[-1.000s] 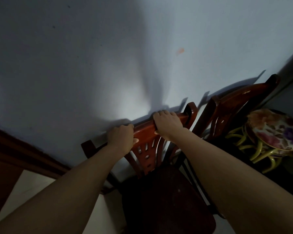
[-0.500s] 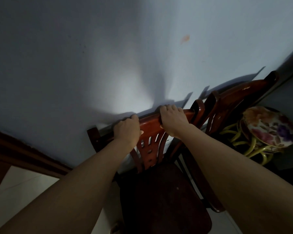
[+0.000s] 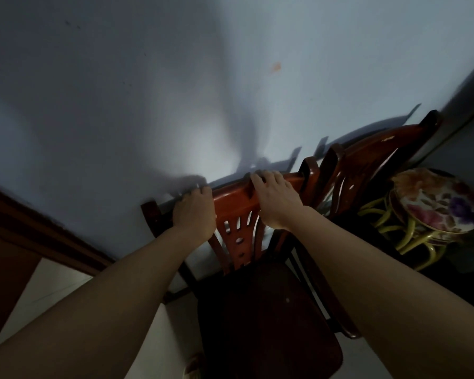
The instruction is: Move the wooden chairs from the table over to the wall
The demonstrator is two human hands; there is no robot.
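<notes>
A reddish wooden chair (image 3: 237,203) with a dark seat stands with its back close against the pale wall (image 3: 148,91). My left hand (image 3: 193,214) lies over the left part of its top rail, fingers loosened and lifting. My right hand (image 3: 275,198) curls over the right part of the same rail. A second wooden chair (image 3: 367,157) stands to the right, also backed against the wall, its top rail touching the first chair's post.
A stool (image 3: 433,203) with a floral cushion and yellow-green metal legs sits at the right, behind the second chair. A brown wooden frame (image 3: 39,236) runs along the left. Pale floor tiles (image 3: 52,291) show at lower left.
The chair has shifted slightly toward the wall and the second chair. My left hand's fingers have loosened on the rail.
</notes>
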